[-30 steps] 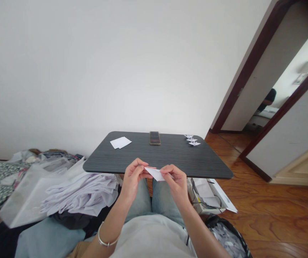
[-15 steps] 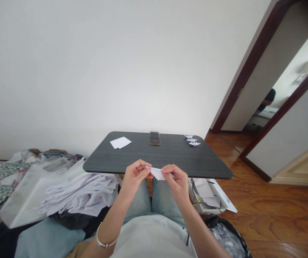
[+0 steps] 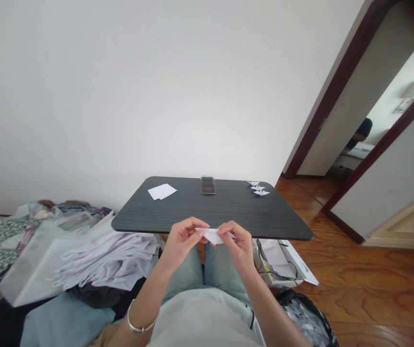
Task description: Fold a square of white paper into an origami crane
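Between my two hands is a small folded piece of white paper [image 3: 212, 236], held just off the near edge of the dark table [image 3: 210, 212], above my lap. My left hand [image 3: 185, 238] pinches its left end between thumb and fingers. The right end is gripped the same way by my right hand [image 3: 236, 239]. Fingers cover both ends, so the folds there are hidden. Several white paper cranes [image 3: 259, 188] stand in a row at the table's far right. White paper sheets [image 3: 162, 191] lie overlapping at the far left.
A dark rectangular object [image 3: 208, 185] with a pale rim lies at the table's back middle. Heaped clothes [image 3: 109, 260] fill the left side. To the right are a box with cables [image 3: 279, 265] and a black bag of paper scraps [image 3: 306, 313]. Behind the table rises a white wall.
My left fingers have shifted slightly inward along the paper, the index finger now over its upper edge. The paper looks flatter and a little lower. My right hand has barely moved.
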`<control>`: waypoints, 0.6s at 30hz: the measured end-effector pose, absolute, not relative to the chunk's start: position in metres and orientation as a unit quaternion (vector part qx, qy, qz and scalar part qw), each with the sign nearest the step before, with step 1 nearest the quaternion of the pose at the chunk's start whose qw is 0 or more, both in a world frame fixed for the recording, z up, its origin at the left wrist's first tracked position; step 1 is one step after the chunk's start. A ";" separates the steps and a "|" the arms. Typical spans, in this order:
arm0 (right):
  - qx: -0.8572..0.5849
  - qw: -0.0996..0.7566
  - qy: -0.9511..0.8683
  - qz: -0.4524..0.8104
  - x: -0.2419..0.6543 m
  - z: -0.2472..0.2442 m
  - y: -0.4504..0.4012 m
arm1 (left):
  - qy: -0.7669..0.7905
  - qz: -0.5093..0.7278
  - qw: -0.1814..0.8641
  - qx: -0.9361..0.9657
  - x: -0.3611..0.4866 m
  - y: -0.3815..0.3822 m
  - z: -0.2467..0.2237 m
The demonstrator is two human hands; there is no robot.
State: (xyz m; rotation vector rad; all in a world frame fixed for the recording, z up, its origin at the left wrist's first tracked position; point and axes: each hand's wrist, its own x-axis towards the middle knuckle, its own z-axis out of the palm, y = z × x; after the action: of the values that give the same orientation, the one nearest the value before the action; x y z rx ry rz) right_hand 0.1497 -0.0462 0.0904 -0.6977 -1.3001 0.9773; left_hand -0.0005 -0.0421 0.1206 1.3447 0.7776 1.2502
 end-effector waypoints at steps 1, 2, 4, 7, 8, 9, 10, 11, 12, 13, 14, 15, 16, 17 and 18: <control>-0.305 0.630 -0.572 0.427 0.149 0.091 -0.046 | 0.333 0.526 0.544 0.563 0.001 -0.043 0.122; -0.307 0.628 -0.576 0.424 0.149 0.092 -0.046 | 0.341 0.526 0.544 0.557 0.002 -0.043 0.123; -0.314 0.624 -0.584 0.414 0.148 0.092 -0.046 | 0.363 0.527 0.545 0.542 0.004 -0.044 0.124; -0.323 0.621 -0.594 0.396 0.148 0.091 -0.046 | 0.385 0.523 0.549 0.527 0.006 -0.043 0.124; -0.323 0.620 -0.598 0.393 0.149 0.091 -0.046 | 0.388 0.522 0.549 0.524 0.006 -0.043 0.124; -0.321 0.619 -0.600 0.391 0.149 0.091 -0.046 | 0.391 0.523 0.549 0.522 0.006 -0.043 0.123; -0.318 0.619 -0.602 0.391 0.149 0.091 -0.047 | 0.391 0.525 0.548 0.521 0.006 -0.042 0.123; -0.315 0.618 -0.604 0.392 0.150 0.091 -0.047 | 0.391 0.527 0.545 0.521 0.006 -0.042 0.122; -0.312 0.616 -0.605 0.397 0.150 0.092 -0.048 | 0.389 0.530 0.543 0.522 0.006 -0.042 0.121; -0.310 0.615 -0.603 0.404 0.150 0.093 -0.049 | 0.388 0.534 0.539 0.523 0.005 -0.042 0.120; -0.309 0.613 -0.599 0.412 0.149 0.094 -0.050 | 0.387 0.537 0.536 0.524 0.005 -0.042 0.119; -0.309 0.611 -0.591 0.426 0.149 0.096 -0.051 | 0.388 0.538 0.532 0.526 0.005 -0.043 0.118; -0.314 0.614 -0.576 0.440 0.148 0.097 -0.051 | 0.388 0.539 0.528 0.529 0.004 -0.043 0.117; -0.319 0.614 -0.560 0.457 0.147 0.098 -0.050 | 0.389 0.541 0.522 0.532 0.004 -0.043 0.117; -0.325 0.609 -0.545 0.475 0.147 0.099 -0.049 | 0.390 0.542 0.515 0.538 0.004 -0.042 0.116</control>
State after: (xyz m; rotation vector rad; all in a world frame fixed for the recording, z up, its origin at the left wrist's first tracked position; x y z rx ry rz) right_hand 0.1470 -0.0494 0.0990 -0.7514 -1.2576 1.0980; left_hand 0.0037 -0.0424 0.1160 1.2923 0.9359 1.3014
